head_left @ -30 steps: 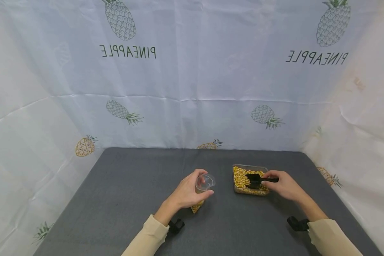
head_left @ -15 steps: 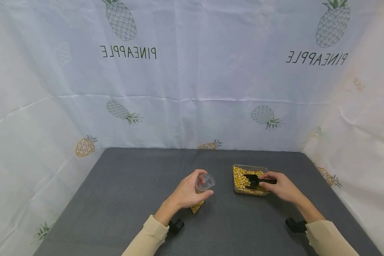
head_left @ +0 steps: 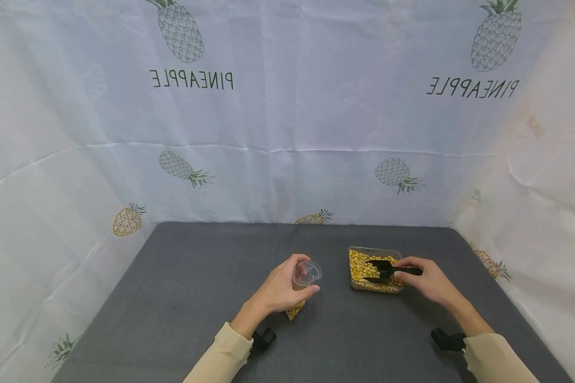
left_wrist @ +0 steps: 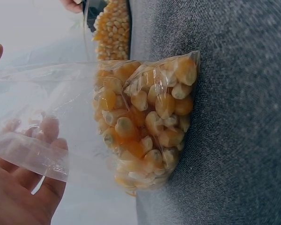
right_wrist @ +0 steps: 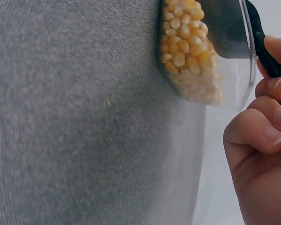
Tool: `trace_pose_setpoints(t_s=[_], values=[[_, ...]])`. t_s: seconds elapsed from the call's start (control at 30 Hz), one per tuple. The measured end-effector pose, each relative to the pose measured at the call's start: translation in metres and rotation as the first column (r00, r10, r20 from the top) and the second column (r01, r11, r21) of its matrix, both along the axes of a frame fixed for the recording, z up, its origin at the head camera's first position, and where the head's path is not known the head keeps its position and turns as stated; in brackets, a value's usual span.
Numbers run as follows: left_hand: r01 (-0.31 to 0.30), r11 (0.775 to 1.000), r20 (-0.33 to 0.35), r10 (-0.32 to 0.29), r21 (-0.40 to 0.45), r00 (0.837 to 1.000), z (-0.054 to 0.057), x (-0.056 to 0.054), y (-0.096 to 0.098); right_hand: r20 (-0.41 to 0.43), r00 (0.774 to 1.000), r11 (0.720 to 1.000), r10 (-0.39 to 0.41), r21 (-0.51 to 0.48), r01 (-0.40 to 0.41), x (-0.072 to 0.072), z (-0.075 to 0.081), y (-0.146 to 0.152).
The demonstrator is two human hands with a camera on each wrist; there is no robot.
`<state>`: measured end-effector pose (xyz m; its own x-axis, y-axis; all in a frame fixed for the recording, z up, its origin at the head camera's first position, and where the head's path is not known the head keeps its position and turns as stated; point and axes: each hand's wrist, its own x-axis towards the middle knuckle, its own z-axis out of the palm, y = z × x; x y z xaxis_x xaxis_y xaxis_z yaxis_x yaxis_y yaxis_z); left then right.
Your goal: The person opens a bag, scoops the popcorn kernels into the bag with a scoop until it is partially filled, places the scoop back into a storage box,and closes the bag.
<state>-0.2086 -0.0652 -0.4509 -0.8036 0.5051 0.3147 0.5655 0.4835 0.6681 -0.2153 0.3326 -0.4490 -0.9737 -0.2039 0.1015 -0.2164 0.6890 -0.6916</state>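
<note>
My left hand (head_left: 282, 287) curls around the upper part of a clear plastic bag (left_wrist: 145, 122), its thumb and fingers spread about the round mouth. Yellow corn kernels fill the lower part of this bag, which stands upright on the grey table. To the right, my right hand (head_left: 426, 279) pinches the handle of a black scoop (head_left: 385, 267) between thumb and fingers. The scoop's blade lies in a clear rectangular container (head_left: 375, 287) of corn kernels (right_wrist: 187, 37); the right wrist view shows its dark shape through the container wall.
A grey cloth (head_left: 211, 271) covers the table. White curtains (head_left: 287, 117) with pineapple prints rise behind it and along both sides. The container stands right of the bag, with a strip of table between them. A black wrist strap mount (head_left: 263, 339) sits by the left sleeve.
My right hand drew the scoop slightly left in the container, then slid it back right, its blade now tilted a little differently. My left hand and the bag have stayed in place.
</note>
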Motion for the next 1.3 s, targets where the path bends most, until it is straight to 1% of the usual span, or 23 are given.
trace_pose_setpoints(t_s=[0.13,0.33,0.57,0.77,1.07,1.3], values=[[0.0,1.0,-0.008,0.0,0.002,1.0,0.0,0.0,0.0,0.009,1.0,1.0,-0.012,-0.009,0.012,0.004,0.005,0.004],[-0.001,1.0,-0.014,0.001,-0.002,1.0,0.002,0.001,0.0,-0.001,0.999,0.999,-0.033,-0.006,0.033,0.01,0.008,0.011],[0.001,1.0,-0.015,-0.001,0.003,1.0,0.002,0.001,0.0,0.049,0.997,0.997,-0.057,-0.056,0.06,0.016,0.01,0.02],[-0.003,1.0,-0.026,0.003,0.002,1.0,0.002,0.001,0.0,0.071,0.995,0.994,-0.067,-0.087,0.073,0.02,0.013,0.024],[-0.007,1.0,-0.022,0.007,-0.005,1.0,0.001,0.001,0.001,0.111,0.991,0.989,-0.073,-0.122,0.087,0.023,0.016,0.024],[-0.003,1.0,-0.028,0.003,-0.006,1.0,0.0,0.0,0.001,0.093,0.993,0.99,-0.066,-0.116,0.076,0.02,0.018,0.017]])
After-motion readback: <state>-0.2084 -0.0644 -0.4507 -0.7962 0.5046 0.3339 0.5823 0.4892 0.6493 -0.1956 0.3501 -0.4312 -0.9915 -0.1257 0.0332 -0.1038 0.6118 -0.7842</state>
